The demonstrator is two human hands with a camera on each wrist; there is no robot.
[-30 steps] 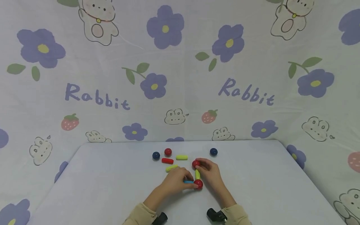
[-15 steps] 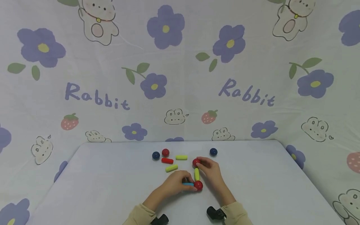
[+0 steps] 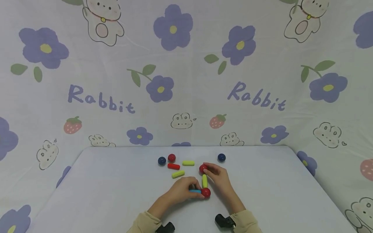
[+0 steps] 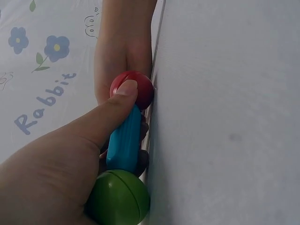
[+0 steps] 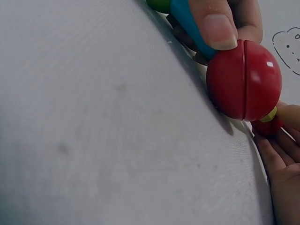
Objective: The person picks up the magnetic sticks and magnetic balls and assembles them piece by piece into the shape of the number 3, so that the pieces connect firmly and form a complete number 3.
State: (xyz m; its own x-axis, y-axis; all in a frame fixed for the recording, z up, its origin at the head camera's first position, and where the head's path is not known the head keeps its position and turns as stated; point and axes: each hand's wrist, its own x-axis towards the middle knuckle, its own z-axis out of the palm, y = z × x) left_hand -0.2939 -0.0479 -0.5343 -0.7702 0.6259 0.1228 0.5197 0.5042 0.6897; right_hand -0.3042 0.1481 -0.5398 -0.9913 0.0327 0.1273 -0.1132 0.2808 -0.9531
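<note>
Since a second ago, the left hand [image 3: 182,190] and the near red ball [image 3: 206,193] have shifted slightly away from the back edge of the desk [image 3: 102,184], leaving the left yellow stick [image 3: 178,174] in full view. The back red ball [image 3: 172,158] has moved a little toward the desk's left edge and is now just beside the left navy ball [image 3: 162,160].

The left hand grasps the blue stick [image 4: 125,140], its thumb tip pressing the near red ball at one end; the green ball [image 4: 118,198] sits at the other end, close to the palm. The right hand [image 3: 220,176] pinches the far red ball [image 3: 202,169] between thumb and fingers. Between the two held red balls runs the middle yellow stick [image 3: 205,181], its near end meeting the near red ball; I cannot tell whether its far end touches.

The red stick [image 3: 173,166] and the back yellow stick [image 3: 188,163] lie on the desk, between the hands and its back edge. The right navy ball [image 3: 221,157] is near that edge too, toward the back right corner. Behind the desk is a cloth [image 3: 189,68] printed with flowers and rabbits.
</note>
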